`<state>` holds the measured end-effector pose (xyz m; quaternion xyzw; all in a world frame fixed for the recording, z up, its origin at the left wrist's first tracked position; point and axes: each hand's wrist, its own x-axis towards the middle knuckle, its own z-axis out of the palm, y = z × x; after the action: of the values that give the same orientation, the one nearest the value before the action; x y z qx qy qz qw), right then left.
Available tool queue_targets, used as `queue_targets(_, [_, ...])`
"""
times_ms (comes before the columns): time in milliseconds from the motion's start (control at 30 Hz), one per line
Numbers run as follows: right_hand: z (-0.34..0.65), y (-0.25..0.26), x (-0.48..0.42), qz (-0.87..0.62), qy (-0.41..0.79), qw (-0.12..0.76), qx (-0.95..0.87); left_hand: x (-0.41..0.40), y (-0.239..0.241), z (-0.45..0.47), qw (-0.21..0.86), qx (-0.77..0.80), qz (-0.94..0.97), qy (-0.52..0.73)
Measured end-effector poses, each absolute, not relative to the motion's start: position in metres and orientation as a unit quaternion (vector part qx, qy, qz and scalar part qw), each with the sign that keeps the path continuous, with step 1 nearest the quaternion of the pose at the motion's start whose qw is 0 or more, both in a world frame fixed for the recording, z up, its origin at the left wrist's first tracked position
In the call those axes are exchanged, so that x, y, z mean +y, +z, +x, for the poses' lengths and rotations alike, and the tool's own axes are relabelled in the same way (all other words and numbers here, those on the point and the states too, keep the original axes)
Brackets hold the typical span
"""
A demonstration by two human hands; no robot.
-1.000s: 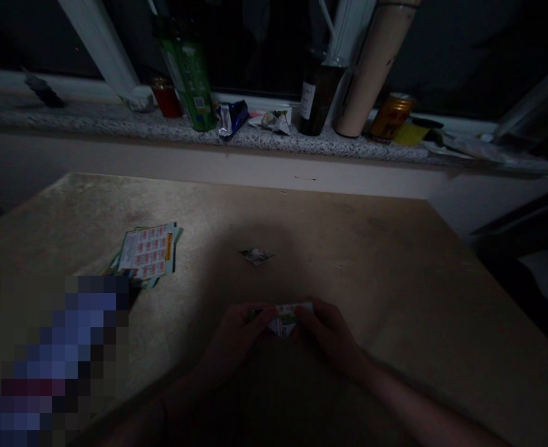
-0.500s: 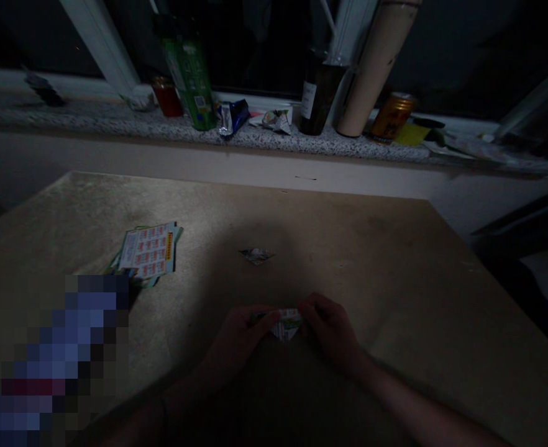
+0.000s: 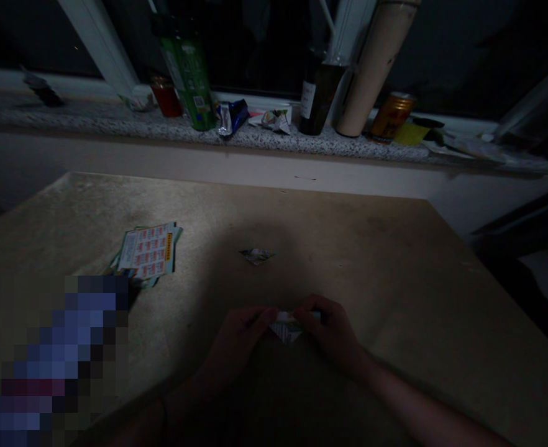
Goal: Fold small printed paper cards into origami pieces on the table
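Low in the middle of the head view, a folded piece of printed paper [image 3: 285, 331] lies between my hands, its lower part pointing toward me like a triangle. My left hand [image 3: 242, 335] pinches its left end between thumb and fingers. On the other side my right hand [image 3: 328, 324] is closed on the right part, thumb on top near the upper edge. Farther out on the table sits a small folded paper triangle [image 3: 256, 256], untouched. To the left is a stack of printed leaflets [image 3: 147, 251]. Dim light hides the fine creases.
The table [image 3: 371, 267] ends at a wall below a granite windowsill [image 3: 255, 138]. On the sill stand a green container [image 3: 192, 84], a red jar [image 3: 166, 98], a dark cup [image 3: 319, 96], a tall tube [image 3: 376, 68] and a golden can [image 3: 392, 118]. A pixelated patch [image 3: 64, 347] covers the lower left.
My right thumb has shifted left across the paper, and the paper's right end now shows beyond it. The left thumb has drawn up slightly toward the upper edge.
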<state>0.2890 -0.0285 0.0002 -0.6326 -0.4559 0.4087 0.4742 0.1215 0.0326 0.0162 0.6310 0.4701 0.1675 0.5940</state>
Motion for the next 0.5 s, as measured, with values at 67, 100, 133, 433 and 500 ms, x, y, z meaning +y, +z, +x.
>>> queue_targets(67, [0.2892, -0.0012, -0.0298, -0.622, 0.411, 0.469, -0.474, 0.0320, 0.0139, 0.1209, 0.579, 0.472, 0.643, 0.168])
queue_targets(100, [0.2891, -0.0020, -0.0305, -0.615, 0.413, 0.461, -0.488, 0.0316, 0.0127, 0.1207, 0.573, 0.472, 0.649, 0.167])
queue_targets(133, [0.2889, -0.0029, -0.0313, -0.608, 0.415, 0.450, -0.505, 0.0312, 0.0118, 0.1204, 0.569, 0.471, 0.652, 0.169])
queue_targets(433, [0.2914, -0.0019, -0.0301, -0.556, 0.396, 0.474, -0.556, 0.0279, 0.0128, 0.1212, 0.567, 0.497, 0.616, 0.226])
queue_targets(500, [0.2925, -0.0021, -0.0294, -0.546, 0.398, 0.490, -0.551, 0.0277, 0.0114, 0.1210, 0.572, 0.490, 0.606, 0.256])
